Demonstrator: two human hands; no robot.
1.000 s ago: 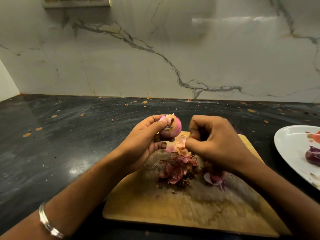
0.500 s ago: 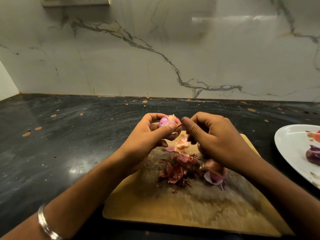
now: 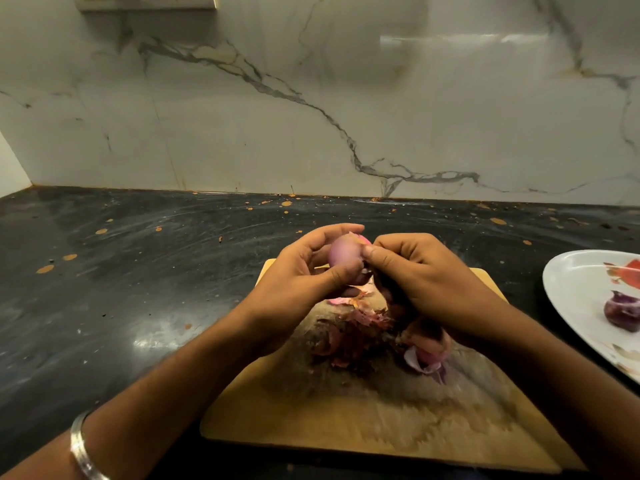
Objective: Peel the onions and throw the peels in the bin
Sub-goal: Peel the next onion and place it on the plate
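A small pink onion is held above the far edge of the wooden cutting board. My left hand wraps its fingers and thumb around it. My right hand presses its thumb and fingers against the onion's right side, pinching at a flap of skin there. A heap of reddish onion peels lies on the board below both hands. A second, partly skinned onion rests on the board under my right wrist.
A white plate at the right edge carries a dark purple onion. The black countertop is dotted with small peel scraps. A marble wall rises behind it. No bin is in view.
My right hand rose from the peel heap and closed in on the onion's right side. My left hand turned the onion, so its smooth pink face now shows.
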